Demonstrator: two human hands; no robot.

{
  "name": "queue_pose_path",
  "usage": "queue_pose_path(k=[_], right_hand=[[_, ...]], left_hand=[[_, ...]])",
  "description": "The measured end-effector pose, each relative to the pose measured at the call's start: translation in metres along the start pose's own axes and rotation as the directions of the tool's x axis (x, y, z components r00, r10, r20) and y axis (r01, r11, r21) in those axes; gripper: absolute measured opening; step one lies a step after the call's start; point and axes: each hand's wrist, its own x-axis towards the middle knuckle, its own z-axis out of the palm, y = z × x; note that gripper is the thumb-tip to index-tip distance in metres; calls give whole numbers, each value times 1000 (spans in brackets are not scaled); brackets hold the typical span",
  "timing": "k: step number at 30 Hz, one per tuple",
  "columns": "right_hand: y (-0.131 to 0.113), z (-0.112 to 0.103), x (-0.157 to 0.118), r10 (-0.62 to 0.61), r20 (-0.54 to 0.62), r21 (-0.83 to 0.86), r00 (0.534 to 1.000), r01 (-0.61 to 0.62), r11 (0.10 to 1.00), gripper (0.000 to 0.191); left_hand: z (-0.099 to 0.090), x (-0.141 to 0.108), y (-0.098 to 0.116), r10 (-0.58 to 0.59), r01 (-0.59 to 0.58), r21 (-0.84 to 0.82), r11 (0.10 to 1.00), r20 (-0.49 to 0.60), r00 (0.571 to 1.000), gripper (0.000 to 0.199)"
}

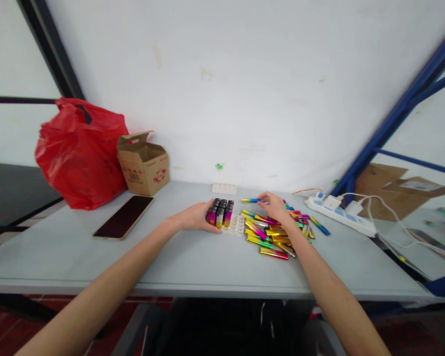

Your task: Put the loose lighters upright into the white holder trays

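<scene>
Here a slim blue-and-gold metallic tube (249, 200) is pinched in the right grip (273, 204), just beyond a glossy multicoloured pile (269, 232): likely light, stiff, slippery, best taken mid-length. Upright black-topped lighters (220, 216), in a white plastic tray (238, 225), are clasped by the left grip (199, 217).

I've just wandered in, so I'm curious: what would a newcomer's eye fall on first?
Probably the big red plastic bag, at the back left of the table beside an open cardboard box. Next, the glittering heap of metallic-coloured pieces right of the middle, by the right hand, which holds a blue-and-yellow piece. Just left of the heap, black-topped lighters stand in rows in a white tray, the left hand against them.
</scene>
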Motion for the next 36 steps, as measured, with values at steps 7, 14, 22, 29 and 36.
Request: queue_pose_path(k=[7,14,22,29,36], right_hand=[[-11,9,2,-12,-110,570,994,73,818,42],[-45,9,-14,56,27,837,998,-54,545,53],[-61,11,-21,56,16,848,998,-43,528,44],[-75,11,-31,-21,238,836,971,-193,514,46],[-77,22,-32,149,319,800,936,-350,487,63]], left_hand=[[2,1,-3,11,-11,-8,1000,-20,1000,83],[1,0,-3,40,-40,-19,999,-13,999,82],[-1,-2,2,31,-31,17,999,-2,1000,80],[1,-3,3,28,-28,6,1000,-25,999,76],[3,-1,4,37,-36,18,999,-50,998,70]])
